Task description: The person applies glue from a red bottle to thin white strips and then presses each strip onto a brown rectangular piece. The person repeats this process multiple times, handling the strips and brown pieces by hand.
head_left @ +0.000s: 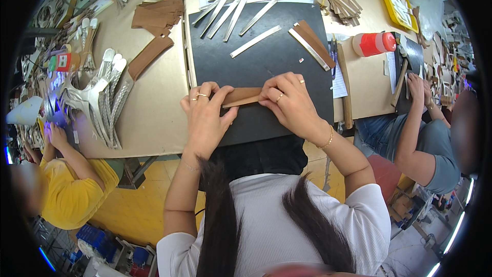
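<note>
2 hands (pixel 205 115) (pixel 289 102) pinch 1 brown strip (pixel 243 96) on the black mat (pixel 266 61).

A flat brown strip (pixel 242 96) lies at the frame's centre on my black mat (pixel 266 61), slightly tilted, both ends pinned under my fingers.
</note>
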Motion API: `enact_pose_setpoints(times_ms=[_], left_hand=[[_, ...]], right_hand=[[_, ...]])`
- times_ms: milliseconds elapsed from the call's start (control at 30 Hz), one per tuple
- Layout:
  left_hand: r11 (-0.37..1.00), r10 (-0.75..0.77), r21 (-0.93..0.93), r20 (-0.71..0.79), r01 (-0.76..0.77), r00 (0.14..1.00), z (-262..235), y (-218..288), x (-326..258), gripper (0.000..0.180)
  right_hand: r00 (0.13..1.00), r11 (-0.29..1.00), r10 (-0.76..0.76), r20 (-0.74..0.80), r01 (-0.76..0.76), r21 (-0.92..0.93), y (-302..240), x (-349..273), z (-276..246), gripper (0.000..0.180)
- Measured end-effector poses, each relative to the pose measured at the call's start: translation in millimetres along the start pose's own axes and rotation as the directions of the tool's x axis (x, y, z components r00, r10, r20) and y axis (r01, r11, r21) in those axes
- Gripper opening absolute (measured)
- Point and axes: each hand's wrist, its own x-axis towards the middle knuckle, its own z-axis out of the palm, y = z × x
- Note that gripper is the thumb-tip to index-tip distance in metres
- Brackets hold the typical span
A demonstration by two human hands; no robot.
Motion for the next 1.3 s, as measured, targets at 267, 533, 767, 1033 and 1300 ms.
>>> enact_pose_setpoints(times_ms=[267, 533, 767, 1033, 1300], left_hand=[[0.997, 0.044, 0.062, 0.016, -0.045, 0.999, -3.9, 4.9, -3.4, 0.045], [0.990, 0.108, 0.104, -0.172, -0.091, 0.979, 20.4, 14.3, -22.7, 0.055], [0.942, 0.327, 0.122, -0.131, -0.312, 0.936, 49.7, 21.9, -34.3, 0.048], [0.948, 0.305, 0.150, -0.184, -0.280, 0.935, 54.4, 19.2, -36.3, 0.042], [0.957, 0.283, 0.120, -0.197, -0.264, 0.939, 54.3, 19.9, -36.5, 0.041]], right_hand=[[0.874, 0.862, 0.470, -0.126, -0.423, 0.278, 9.7, -18.6, -52.6, 0.012], [0.818, 0.910, 0.350, -0.456, -0.413, -0.043, 67.8, 24.8, -59.9, 0.026], [0.914, 0.929, -0.247, -0.323, 0.129, -0.347, 112.6, 175.8, -19.8, 0.010], [0.938, 0.719, -0.337, 0.081, 0.312, -0.621, 132.5, 283.0, 37.9, 0.012], [0.989, 0.965, -0.112, -0.095, 0.086, -0.248, 114.6, 304.5, 13.6, 0.020]])
